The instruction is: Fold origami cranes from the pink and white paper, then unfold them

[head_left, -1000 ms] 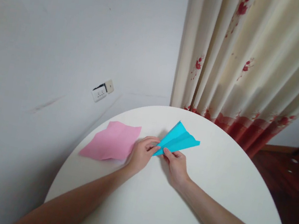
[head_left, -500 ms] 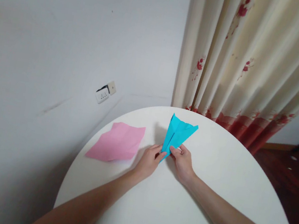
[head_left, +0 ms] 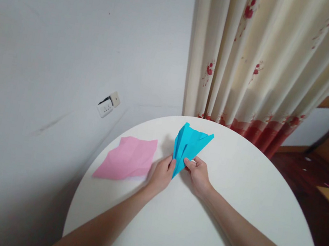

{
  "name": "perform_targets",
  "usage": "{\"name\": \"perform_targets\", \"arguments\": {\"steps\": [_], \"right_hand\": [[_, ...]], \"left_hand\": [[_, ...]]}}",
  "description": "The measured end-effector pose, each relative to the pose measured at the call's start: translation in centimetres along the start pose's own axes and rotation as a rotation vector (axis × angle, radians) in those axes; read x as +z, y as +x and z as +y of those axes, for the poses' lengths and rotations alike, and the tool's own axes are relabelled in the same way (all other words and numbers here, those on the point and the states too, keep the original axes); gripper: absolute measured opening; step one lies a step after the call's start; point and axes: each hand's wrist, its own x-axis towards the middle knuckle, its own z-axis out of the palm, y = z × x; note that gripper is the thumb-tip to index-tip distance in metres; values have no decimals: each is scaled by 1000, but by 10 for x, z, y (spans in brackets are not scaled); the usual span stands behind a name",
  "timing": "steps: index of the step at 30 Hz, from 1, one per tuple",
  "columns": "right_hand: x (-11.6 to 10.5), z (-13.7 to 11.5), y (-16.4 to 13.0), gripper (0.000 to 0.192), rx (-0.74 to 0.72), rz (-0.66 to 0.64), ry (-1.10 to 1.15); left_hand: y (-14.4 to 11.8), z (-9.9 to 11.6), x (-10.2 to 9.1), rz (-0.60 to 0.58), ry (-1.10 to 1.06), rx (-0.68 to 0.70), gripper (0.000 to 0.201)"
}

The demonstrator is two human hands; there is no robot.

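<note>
— What does the head view show in the hands?

— A folded blue paper (head_left: pixel 190 146), creased into a pointed, plane-like shape. Both hands grip it at its narrow near end. The left hand (head_left: pixel 160 176) has its thumb and fingers closed on the paper's left side, and the right hand (head_left: pixel 198 174) pinches the right side between thumb and forefinger.

— Where does the paper sit relative to that grip?

— Almost all of it lies beyond the fingers. The narrow tip comes down between the two hands, and the wide end fans up and away from them toward the far edge of the table (head_left: pixel 230 219). It looks lifted at that far end, with a shadow on the tabletop just to its left; whether the near tip touches the surface I cannot tell.

— And on the table itself?

— The table is round and white. The hands and blue paper are over its far part, a little left of the middle. A pink paper (head_left: pixel 129 159) lies flat near the far-left edge, just beside the left hand, slightly wrinkled.

— Anything behind?

— A cream curtain (head_left: pixel 258 63) with red flowers hangs past the far edge, and a wall socket (head_left: pixel 108 104) sits on the grey wall to the left.
</note>
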Motion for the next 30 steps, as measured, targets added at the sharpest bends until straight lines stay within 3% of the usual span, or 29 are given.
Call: {"name": "perform_targets", "arguments": {"steps": [3, 7, 9, 14, 22, 26, 30], "right_hand": [[-4, -1, 5, 36, 0, -65, 32], [-8, -1, 12, 33, 12, -48, 63], [-8, -1, 14, 31, 6, -30, 70], [-6, 1, 16, 32, -2, -14, 58], [-9, 3, 16, 29, -60, -33, -141], [-13, 3, 17, 28, -101, -39, -196], [-21, 2, 21, 27, -113, 48, -184]], "left_hand": [[4, -8, 3, -5, -108, -45, 22], [8, -17, 5, 90, -355, -101, 50], [9, -18, 5, 116, -421, -131, 46], [11, -21, 1, 180, -351, -150, 21], [13, -30, -2, 174, -181, -141, 27], [14, -37, -4, 174, -224, -194, 28], [18, -40, -5, 196, -293, -261, 28]]}}
